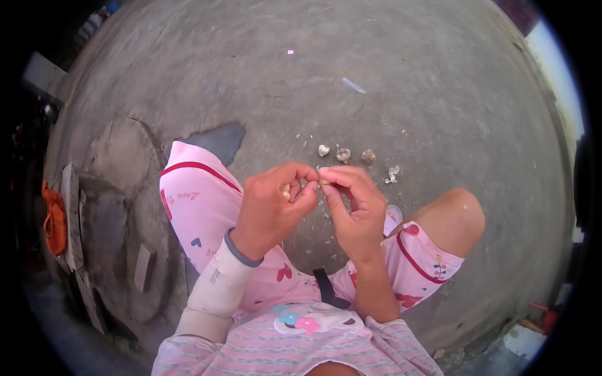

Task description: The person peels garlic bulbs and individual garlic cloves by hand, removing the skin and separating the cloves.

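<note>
My left hand is closed, with pale peeled garlic cloves tucked in its curled fingers. Its thumb and forefinger meet the fingertips of my right hand above my lap. Pinched in the right fingertips is a small garlic clove, mostly covered by the fingers. Just beyond the hands, a white garlic bulb, an opened bulb and a browner bulb lie on the floor. Garlic skin sits to their right, with small flakes scattered around.
Grey concrete floor spreads ahead, with a clear plastic strip and a pink scrap on it. At left are a round concrete slab, a wooden block and an orange bag. My bent knees flank the hands.
</note>
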Action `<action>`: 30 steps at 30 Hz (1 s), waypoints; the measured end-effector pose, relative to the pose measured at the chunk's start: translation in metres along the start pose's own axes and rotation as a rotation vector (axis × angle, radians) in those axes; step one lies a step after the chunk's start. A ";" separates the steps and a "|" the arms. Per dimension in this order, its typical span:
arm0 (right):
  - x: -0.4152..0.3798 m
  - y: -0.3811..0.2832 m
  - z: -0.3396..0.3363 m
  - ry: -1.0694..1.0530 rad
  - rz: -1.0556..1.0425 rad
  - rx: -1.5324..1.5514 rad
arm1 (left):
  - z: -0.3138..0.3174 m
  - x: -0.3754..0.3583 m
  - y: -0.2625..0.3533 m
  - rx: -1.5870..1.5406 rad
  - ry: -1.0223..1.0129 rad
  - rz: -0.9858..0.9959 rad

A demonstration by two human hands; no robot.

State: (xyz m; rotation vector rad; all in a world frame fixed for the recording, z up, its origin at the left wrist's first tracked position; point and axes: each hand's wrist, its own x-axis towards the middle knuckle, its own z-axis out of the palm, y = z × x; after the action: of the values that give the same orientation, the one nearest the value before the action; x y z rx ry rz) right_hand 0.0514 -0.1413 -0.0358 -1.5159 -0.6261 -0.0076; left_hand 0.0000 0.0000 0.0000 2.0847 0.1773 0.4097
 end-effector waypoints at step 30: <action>0.001 -0.001 0.002 0.092 0.176 0.365 | 0.003 0.002 0.001 -0.288 -0.019 -0.120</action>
State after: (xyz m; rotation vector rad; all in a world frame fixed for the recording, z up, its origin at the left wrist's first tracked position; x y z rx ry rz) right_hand 0.0507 -0.1389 -0.0348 -1.2036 -0.3934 0.1627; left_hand 0.0031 -0.0022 0.0000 1.7849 0.2176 0.3221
